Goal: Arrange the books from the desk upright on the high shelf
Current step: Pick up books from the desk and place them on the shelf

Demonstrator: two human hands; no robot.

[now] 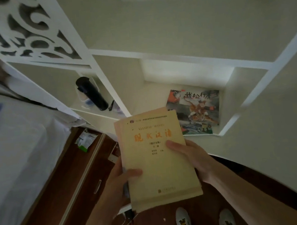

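Yellow books (158, 159) gripped between left hand (118, 181) and right hand (191, 157), thumbs pressed on the top cover, fingers curled beneath. Just beyond right hand, illustrated tiger book (197, 111) upright in white shelf (224, 128). Beyond left hand, dark flask (91, 93).

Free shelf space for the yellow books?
Right compartment: bare floor left of the tiger picture book, toward the divider. Left compartment is crowded: dark flask and small clutter. Both hands hold the yellow books.
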